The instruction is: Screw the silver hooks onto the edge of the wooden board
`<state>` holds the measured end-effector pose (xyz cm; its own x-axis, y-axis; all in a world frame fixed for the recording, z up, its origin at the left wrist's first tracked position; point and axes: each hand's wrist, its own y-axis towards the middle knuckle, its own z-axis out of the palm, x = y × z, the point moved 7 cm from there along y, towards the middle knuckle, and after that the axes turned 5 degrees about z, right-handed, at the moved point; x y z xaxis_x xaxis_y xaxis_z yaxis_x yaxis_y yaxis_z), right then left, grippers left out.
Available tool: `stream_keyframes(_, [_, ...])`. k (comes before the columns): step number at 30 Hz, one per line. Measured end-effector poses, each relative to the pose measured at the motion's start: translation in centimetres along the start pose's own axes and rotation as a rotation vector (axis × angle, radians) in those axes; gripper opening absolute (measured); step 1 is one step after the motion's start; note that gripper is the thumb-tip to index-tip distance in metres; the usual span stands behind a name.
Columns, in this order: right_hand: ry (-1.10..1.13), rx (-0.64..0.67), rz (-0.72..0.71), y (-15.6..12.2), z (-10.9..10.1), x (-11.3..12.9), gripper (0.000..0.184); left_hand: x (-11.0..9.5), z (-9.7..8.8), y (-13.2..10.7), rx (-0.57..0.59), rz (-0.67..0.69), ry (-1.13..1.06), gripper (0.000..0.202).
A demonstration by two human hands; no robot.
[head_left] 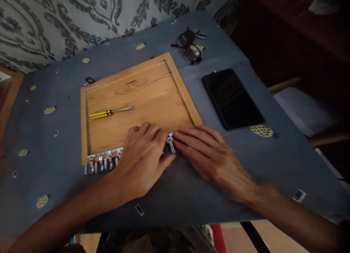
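A flat wooden board (153, 89) with a raised frame lies on the table. Along its near edge runs a metal hook rail (109, 154) with several silver double hooks; its middle and right end are partly covered by my hands. My left hand (140, 160) is closed over the middle of the rail, fingers curled down at the board's edge and thumb beside a hook. Stretched out and close together, the fingers of my right hand (210, 154) lie over the rail's right end at the board's near corner; its thumb is hidden. A yellow-and-black screwdriver (109, 112) rests on the board.
Right of the board lies a black tablet or large phone (232, 98). Glasses (188, 47) and a bunch of keys (199, 33) are at the back. A small dark buckle-like piece (89, 80) sits at the board's far left corner. A patterned wall (90, 16) borders the blue tablecloth (62, 136).
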<state>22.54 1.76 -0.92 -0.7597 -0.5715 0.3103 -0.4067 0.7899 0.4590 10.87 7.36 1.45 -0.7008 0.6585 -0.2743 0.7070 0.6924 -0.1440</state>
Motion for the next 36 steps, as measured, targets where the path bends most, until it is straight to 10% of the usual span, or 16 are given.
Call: stream_keyframes(36, [0.016,0.094,-0.041,0.12,0.22,-0.62,0.029,-0.09,0.15,-0.1,-0.064,-0.008,-0.034,0.024])
